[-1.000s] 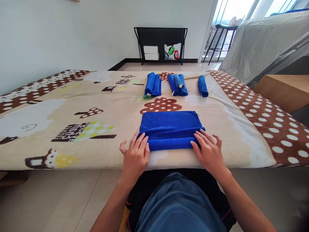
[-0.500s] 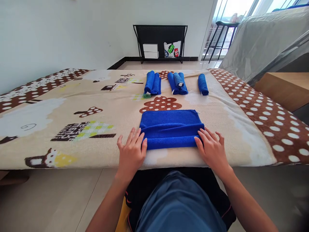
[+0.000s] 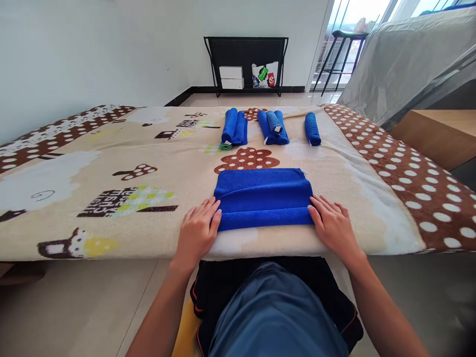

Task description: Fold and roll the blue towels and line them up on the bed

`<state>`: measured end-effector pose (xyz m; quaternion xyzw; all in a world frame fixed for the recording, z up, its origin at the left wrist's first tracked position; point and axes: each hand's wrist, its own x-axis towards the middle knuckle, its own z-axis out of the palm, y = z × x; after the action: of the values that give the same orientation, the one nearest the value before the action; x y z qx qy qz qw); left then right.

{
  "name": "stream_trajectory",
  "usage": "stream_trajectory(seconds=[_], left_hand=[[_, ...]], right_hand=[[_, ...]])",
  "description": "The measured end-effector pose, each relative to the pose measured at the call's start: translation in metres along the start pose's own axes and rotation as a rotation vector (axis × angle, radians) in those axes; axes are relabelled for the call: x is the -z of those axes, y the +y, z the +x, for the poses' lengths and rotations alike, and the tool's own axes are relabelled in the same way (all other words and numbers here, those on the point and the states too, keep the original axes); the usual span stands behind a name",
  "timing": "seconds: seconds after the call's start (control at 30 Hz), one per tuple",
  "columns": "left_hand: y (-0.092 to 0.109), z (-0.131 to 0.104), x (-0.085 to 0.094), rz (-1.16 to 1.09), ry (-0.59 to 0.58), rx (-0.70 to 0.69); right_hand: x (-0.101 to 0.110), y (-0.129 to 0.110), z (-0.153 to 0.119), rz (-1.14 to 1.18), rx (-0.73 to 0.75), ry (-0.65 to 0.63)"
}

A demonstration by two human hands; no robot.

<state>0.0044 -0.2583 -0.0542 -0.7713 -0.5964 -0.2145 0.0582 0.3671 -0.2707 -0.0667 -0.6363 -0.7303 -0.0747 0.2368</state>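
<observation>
A blue towel (image 3: 264,191) lies before me, its near edge folded over into a flat band and its far part spread out with a low crease. My left hand (image 3: 199,225) rests at the towel's left end, fingers stretched out and the thumb touching the folded band. At the right end lies my right hand (image 3: 332,223), also with fingers extended and the thumb against the band's end. Neither hand closes round the cloth.
Farther back on the patterned blanket (image 3: 178,168) are a left group of rolled blue towels (image 3: 235,126), a middle group of towel rolls (image 3: 274,127) and a single towel roll (image 3: 313,129). A black rack (image 3: 245,52) stands by the wall. A cardboard box (image 3: 439,134) is at right.
Both hands have shifted outward to the towel's ends, and their fingers lie closer together. The near fold looks flatter and straighter. The towel rolls behind stay put.
</observation>
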Motion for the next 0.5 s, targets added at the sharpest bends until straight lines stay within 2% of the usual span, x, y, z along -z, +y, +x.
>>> stream_trajectory(seconds=[0.1,0.17,0.23,0.3,0.37,0.5], left_hand=[[-0.008,-0.014,0.008,0.003,0.104,-0.055],[-0.003,-0.021,0.015,-0.023,0.196,-0.107],[0.004,-0.029,0.023,-0.06,0.249,-0.177],[0.01,-0.034,0.028,-0.079,0.24,-0.231],[0.014,-0.038,0.027,-0.074,0.184,-0.256],[0.014,-0.037,0.015,-0.065,0.111,-0.229]], right_hand=[[0.009,0.016,-0.012,0.039,0.037,0.083],[0.016,0.015,-0.018,0.093,0.076,0.165],[0.022,0.011,-0.023,0.159,0.159,0.191],[0.025,0.006,-0.026,0.206,0.243,0.164],[0.024,0.003,-0.028,0.203,0.288,0.12],[0.013,0.004,-0.026,0.151,0.262,0.081]])
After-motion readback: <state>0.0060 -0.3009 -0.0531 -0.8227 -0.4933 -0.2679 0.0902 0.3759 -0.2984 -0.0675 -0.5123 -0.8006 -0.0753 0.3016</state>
